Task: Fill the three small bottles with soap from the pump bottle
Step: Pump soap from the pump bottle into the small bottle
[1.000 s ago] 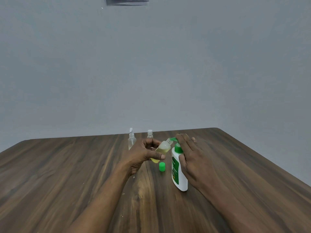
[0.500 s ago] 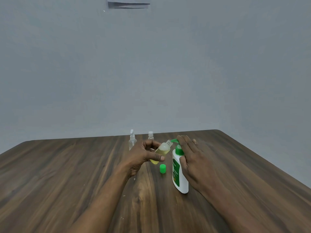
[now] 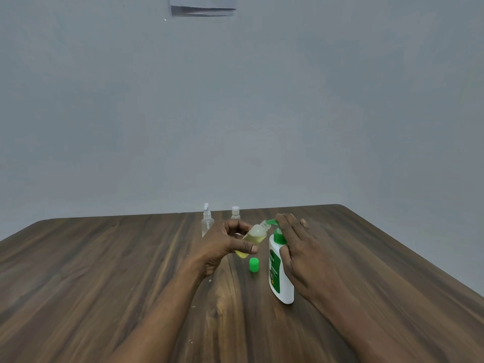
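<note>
Right hand [image 3: 301, 252] laid over the green pump head [image 3: 278, 235] of the pump bottle [image 3: 281, 284]: fingers straight and close together on top, thumb down along the white side. Left hand [image 3: 222, 244] curled round a small bottle [image 3: 255, 235], thumb across the front and fingers behind, holding it clear of the desk [image 3: 104, 271].

Behind everything, a plain grey wall [image 3: 235, 100], with a sheet of paper [image 3: 203, 9] fixed high up at the top of the view. Below it, dark wood-grain desk, far edge and far right corner in sight, near edge out of view.

Standing upright on the desk, well back from the far edge and right of its middle: pump bottle, white with a green label, spout pointing left.

Held tilted at that spout: small bottle, open neck up and to the right, mouth right at the spout's tip; whether touching it, cannot tell. Partly filled with pale yellow liquid.

Close to the far edge, about at its middle, two clear bottles side by side: a spray bottle [image 3: 207, 221] on the left, taller, and a capped bottle [image 3: 235, 213] on the right, lower part hidden behind the left hand. Contents too faint to judge.

Smallest: a green cap [image 3: 253, 265], upright on the desk just left of the pump bottle, below the held bottle, touching neither.
</note>
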Demonstrator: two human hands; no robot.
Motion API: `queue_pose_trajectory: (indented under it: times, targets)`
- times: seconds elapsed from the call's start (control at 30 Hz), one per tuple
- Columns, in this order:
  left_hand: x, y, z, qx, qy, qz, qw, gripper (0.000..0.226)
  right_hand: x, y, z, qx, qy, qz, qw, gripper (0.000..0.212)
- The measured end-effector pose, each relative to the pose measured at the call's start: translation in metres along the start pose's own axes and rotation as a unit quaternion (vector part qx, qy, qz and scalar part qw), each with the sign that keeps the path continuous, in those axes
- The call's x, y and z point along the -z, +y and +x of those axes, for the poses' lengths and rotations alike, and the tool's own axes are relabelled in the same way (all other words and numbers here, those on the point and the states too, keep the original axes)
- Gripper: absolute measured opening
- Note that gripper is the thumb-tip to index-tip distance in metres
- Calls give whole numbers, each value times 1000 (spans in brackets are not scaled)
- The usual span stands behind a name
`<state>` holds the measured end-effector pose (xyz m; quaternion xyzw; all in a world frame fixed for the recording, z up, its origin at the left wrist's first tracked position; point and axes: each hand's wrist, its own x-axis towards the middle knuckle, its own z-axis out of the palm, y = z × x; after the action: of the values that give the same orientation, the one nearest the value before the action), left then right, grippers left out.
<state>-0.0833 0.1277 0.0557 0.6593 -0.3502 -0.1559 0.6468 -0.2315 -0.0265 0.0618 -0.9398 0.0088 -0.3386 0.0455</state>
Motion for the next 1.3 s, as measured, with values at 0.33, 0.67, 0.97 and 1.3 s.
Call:
queue_pose_trajectory:
  times: [0.33, 0.67, 0.97, 1.3]
  targets:
    - [1, -2, 2, -2, -1, -1, 1000, 36, 2, -4, 0, -3, 10, 11, 1000, 55]
    - [-4, -5, 1, 6, -7, -26, 1000, 35, -3, -2, -3, -12, 47, 32, 998, 60]
    - [-19, -20, 0, 37, -41, -131, 990, 37, -11, 5, -1, -14, 38, 78, 996, 65]
    - [-11, -29, 1, 47, -19, -140, 989, 33, -23, 5, -5, -36, 78, 117, 989, 68]
